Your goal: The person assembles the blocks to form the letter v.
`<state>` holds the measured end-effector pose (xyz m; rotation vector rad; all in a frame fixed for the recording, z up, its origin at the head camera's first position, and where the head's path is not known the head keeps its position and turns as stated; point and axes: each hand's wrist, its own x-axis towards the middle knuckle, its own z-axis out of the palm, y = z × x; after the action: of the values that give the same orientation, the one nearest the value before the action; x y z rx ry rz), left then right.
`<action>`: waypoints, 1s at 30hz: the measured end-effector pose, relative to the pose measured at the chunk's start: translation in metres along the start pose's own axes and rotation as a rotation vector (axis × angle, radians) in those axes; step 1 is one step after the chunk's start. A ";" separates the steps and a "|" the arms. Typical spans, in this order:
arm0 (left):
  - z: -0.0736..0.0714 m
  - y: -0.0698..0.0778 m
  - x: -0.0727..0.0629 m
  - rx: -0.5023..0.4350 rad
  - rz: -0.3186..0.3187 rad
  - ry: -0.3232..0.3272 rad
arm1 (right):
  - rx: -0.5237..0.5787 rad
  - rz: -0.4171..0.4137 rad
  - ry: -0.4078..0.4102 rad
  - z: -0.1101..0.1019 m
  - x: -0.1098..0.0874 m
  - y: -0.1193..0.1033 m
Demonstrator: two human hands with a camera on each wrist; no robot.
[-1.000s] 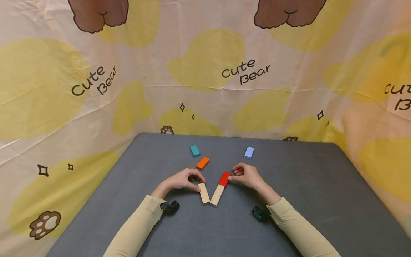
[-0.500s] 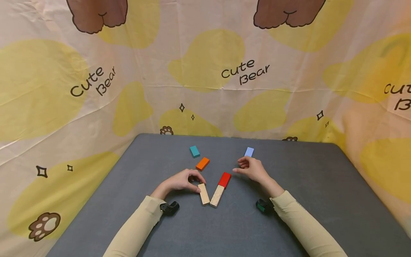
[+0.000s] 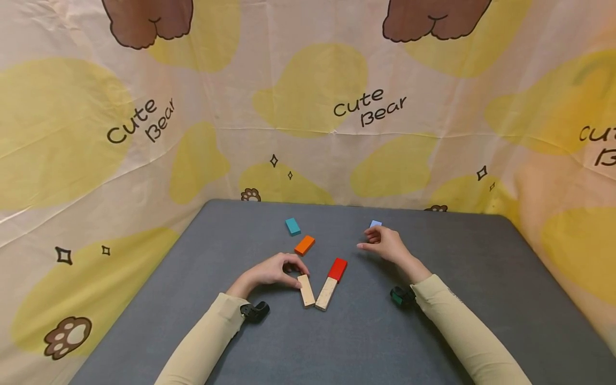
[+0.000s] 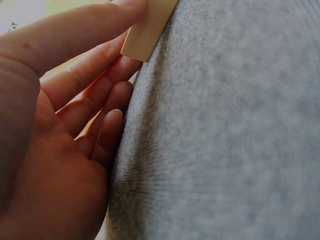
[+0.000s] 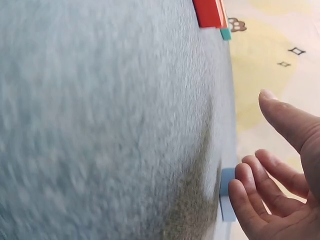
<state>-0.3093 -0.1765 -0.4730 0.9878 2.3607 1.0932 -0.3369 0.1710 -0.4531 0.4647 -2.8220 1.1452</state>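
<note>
Nearest, the left plain block [image 3: 306,292] and right plain block [image 3: 326,293] form a V on the table [image 3: 337,347], their near ends side by side; whether they touch is hard to tell. The left hand [image 3: 275,269] pinches the left one's far end between thumb and fingers, probably to steady its slant. The red block [image 3: 338,270] sits end to end with the right plain block, apparently placed to lengthen that leg. Farther off, the orange block [image 3: 305,245] lies apart. To its right, the right hand [image 3: 389,245] holds nothing, thumb and fingers apart, perhaps to leave room for a block. Beyond, the teal block [image 3: 292,226] lies loose; the blue block [image 3: 376,223] is partly hidden behind the right fingers, contact unclear.
</note>
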 end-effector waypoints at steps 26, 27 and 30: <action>0.000 -0.001 -0.001 0.016 0.055 0.000 | -0.021 0.086 0.096 -0.022 0.013 0.034; 0.000 -0.001 -0.001 0.015 0.049 -0.001 | -0.017 0.091 0.096 -0.023 0.014 0.035; 0.000 -0.001 -0.001 0.013 0.041 -0.001 | -0.008 0.102 0.087 -0.024 0.016 0.038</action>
<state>-0.3094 -0.1775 -0.4735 1.0449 2.3597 1.0930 -0.3645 0.2095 -0.4585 0.2669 -2.8029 1.1409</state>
